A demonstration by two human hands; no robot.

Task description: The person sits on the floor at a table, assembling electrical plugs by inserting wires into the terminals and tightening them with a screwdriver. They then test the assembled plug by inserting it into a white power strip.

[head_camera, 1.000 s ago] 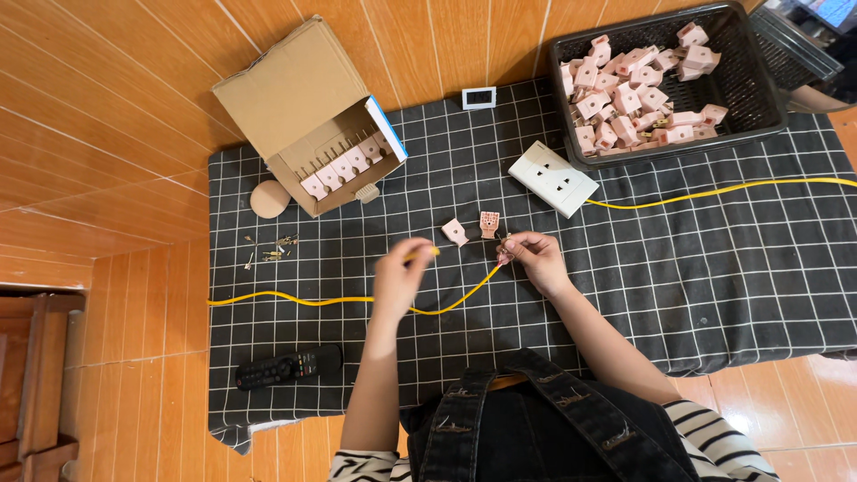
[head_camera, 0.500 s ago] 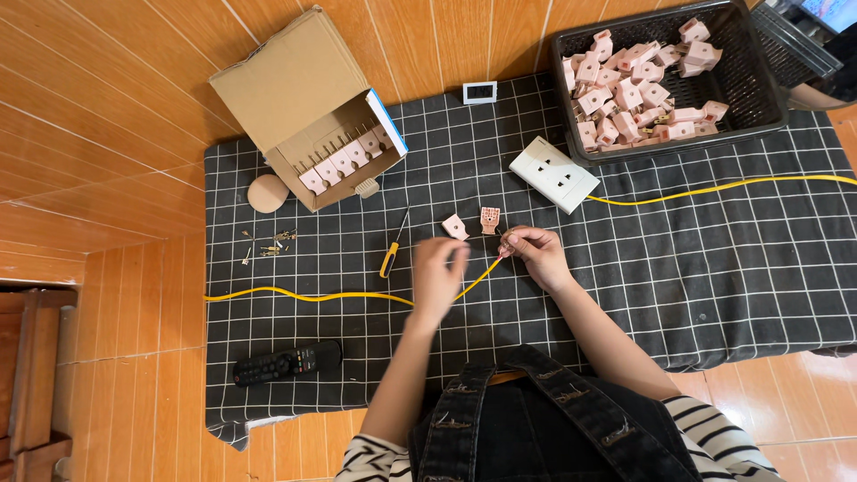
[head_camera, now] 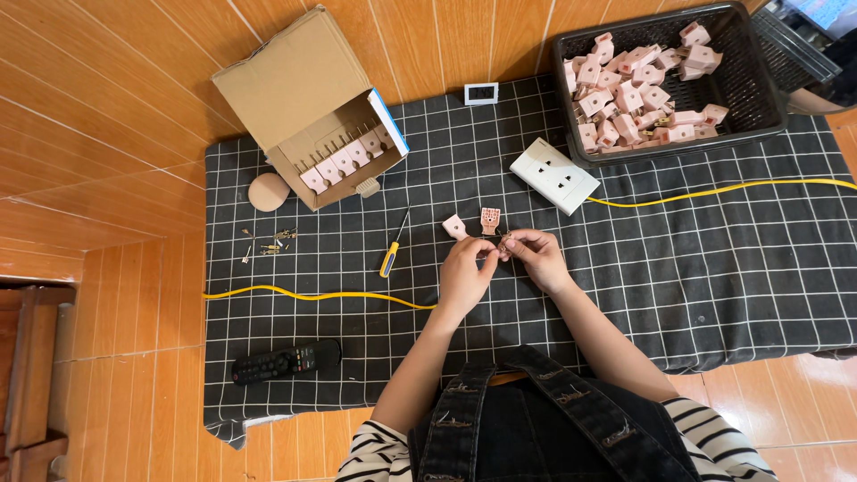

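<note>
My left hand [head_camera: 464, 272] and my right hand [head_camera: 534, 254] meet fingertip to fingertip over a black checked cloth [head_camera: 714, 268]. Together they pinch something small, apparently the end of the yellow cable [head_camera: 312, 295], which runs in from the left and passes under my left hand. Just beyond the fingers lie two pink plug parts, one [head_camera: 454, 227] closed side up and one [head_camera: 489, 220] showing its metal contacts. A screwdriver with a yellow handle [head_camera: 390, 257] lies loose on the cloth left of my left hand.
A white wall socket [head_camera: 554, 175] with a second yellow cable lies beyond the hands. A black basket [head_camera: 759, 89] holds several pink plugs. An open cardboard box [head_camera: 295, 80], loose screws [head_camera: 268, 243] and a black remote [head_camera: 286, 360] sit to the left.
My left hand put the screwdriver down on the cloth and moved right to join my right hand at the cable end. My right hand has hardly moved.
</note>
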